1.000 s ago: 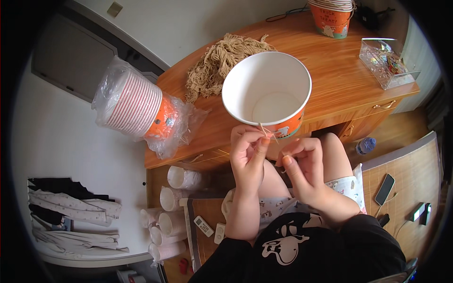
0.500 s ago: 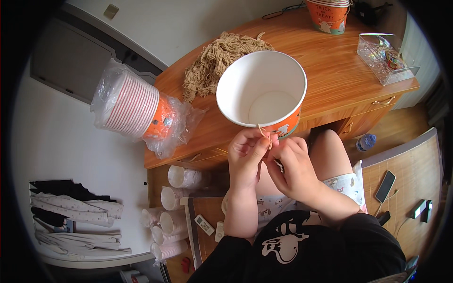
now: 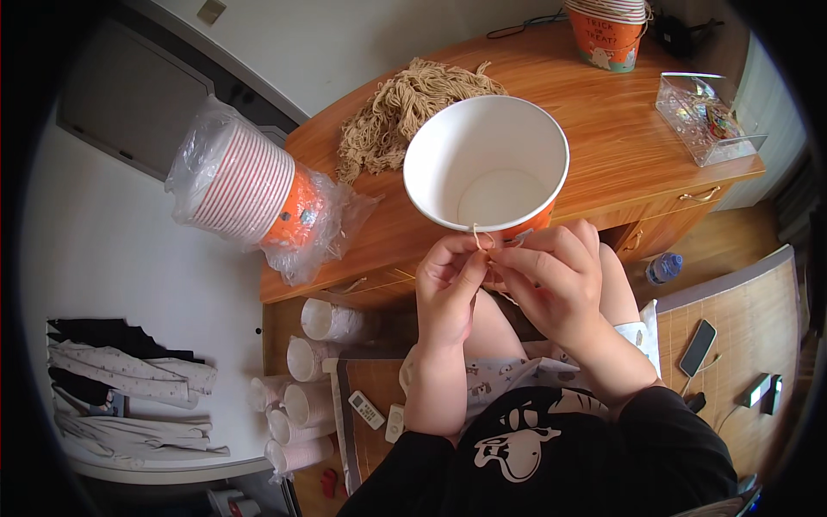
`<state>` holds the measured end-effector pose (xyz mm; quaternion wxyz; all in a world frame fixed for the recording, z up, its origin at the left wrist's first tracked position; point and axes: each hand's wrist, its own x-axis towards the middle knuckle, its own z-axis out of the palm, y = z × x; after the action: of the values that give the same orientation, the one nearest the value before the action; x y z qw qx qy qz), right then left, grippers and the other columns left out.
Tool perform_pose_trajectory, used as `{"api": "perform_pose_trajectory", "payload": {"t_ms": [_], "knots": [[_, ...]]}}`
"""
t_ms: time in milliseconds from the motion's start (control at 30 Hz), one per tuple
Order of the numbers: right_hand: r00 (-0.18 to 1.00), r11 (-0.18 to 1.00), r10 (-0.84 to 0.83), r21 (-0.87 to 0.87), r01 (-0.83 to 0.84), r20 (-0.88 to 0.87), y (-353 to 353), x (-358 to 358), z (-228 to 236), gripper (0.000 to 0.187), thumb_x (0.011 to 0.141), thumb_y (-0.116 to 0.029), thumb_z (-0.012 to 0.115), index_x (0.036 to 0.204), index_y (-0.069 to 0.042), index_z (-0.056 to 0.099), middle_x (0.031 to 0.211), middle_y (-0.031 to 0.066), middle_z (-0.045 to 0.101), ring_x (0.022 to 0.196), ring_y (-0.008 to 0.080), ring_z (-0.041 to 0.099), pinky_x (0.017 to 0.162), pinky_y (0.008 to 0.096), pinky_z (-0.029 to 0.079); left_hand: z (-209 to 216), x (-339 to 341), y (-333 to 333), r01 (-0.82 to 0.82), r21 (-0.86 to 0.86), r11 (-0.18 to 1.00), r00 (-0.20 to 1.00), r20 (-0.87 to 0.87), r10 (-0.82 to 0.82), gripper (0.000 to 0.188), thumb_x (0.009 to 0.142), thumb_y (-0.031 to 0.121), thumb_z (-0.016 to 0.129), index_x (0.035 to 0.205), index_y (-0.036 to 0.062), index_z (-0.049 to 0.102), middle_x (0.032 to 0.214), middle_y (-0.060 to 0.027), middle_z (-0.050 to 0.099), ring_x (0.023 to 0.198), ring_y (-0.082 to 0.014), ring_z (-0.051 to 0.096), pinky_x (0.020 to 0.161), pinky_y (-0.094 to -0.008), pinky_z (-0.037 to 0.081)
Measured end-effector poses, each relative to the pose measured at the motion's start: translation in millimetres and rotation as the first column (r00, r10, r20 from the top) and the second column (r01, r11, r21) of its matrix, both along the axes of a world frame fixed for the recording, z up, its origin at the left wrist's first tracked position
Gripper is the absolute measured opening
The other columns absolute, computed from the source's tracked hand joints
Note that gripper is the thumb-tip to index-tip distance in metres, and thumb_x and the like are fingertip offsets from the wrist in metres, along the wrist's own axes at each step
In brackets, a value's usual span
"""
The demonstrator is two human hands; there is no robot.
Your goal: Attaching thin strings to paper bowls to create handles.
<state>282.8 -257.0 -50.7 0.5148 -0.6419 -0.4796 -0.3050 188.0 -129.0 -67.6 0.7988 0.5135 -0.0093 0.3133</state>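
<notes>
A large paper bucket, white inside and orange outside, stands at the near edge of the wooden desk with its mouth tilted toward me. A thin beige string comes over its near rim. My left hand pinches this string just below the rim, thumb against fingers. Close beside it, my right hand also has thumb and fingertips closed on the string, and the two hands almost touch. The fingers partly hide the string between them. Behind the bucket lies a heap of beige string.
On the desk's left lies a plastic-wrapped stack of buckets. Finished-looking orange buckets stand nested at the back right, near a clear box of small items. More wrapped cup stacks lie below left; a phone rests at right.
My right hand has moved up and turned, its fingertips now against the string by the left thumb. The left hand stays nearly in place. The view has shifted slightly.
</notes>
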Motion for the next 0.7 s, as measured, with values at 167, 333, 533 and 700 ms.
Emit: {"api": "perform_pose_trajectory", "payload": {"t_ms": [167, 333, 533, 700], "knots": [[0.995, 0.999, 0.036, -0.012, -0.038, -0.089, 0, -2, -1, 0.024, 0.076, -0.01, 0.083, 0.097, -0.015, 0.072, 0.092, -0.0024, 0.064, 0.084, 0.0206, 0.056, 0.074, 0.0348, 0.038, 2, -1, -3, 0.042, -0.038, 0.998, 0.999, -0.006, -0.042, 0.021, 0.102, 0.012, 0.063, 0.119, -0.0001, 0.06, 0.109, -0.0105, 0.068, 0.091, -0.0154, 0.069, 0.074, -0.0293, 0.062], [0.957, 0.981, 0.191, 0.006, -0.194, -0.22, 2, 1, 0, 0.018, 0.081, -0.006, 0.078, 0.096, -0.012, 0.069, 0.094, 0.0019, 0.065, 0.087, 0.0243, 0.057, 0.075, 0.0365, 0.039, -2, -4, 2, 0.115, 0.024, 0.993, 0.993, -0.031, -0.114, 0.026, 0.1, 0.019, 0.067, 0.118, 0.0024, 0.061, 0.103, -0.0055, 0.067, 0.078, -0.0072, 0.062, 0.059, -0.0198, 0.05], [0.916, 0.956, 0.292, 0.088, -0.278, -0.275, 7, 1, -4, 0.017, 0.083, -0.005, 0.076, 0.097, -0.011, 0.069, 0.094, 0.005, 0.065, 0.087, 0.025, 0.056, 0.076, 0.0371, 0.04, -5, -2, 7, 0.246, -0.177, 0.953, 0.964, -0.063, -0.26, 0.023, 0.1, 0.023, 0.067, 0.114, 0.0071, 0.059, 0.102, -0.0023, 0.065, 0.086, -0.0101, 0.062, 0.065, -0.0246, 0.05], [0.999, 0.998, -0.052, -0.03, 0.051, -0.01, 8, -5, -1, 0.021, 0.08, -0.012, 0.078, 0.098, -0.017, 0.069, 0.095, -0.0021, 0.063, 0.089, 0.0196, 0.055, 0.081, 0.0356, 0.035, -1, 1, 1, 0.076, -0.151, 0.986, 0.996, -0.034, -0.082, 0.011, 0.101, 0.011, 0.066, 0.109, 0.0049, 0.064, 0.096, 0.002, 0.066, 0.073, 0.0007, 0.05, 0.056, -0.0161, 0.035]]}}
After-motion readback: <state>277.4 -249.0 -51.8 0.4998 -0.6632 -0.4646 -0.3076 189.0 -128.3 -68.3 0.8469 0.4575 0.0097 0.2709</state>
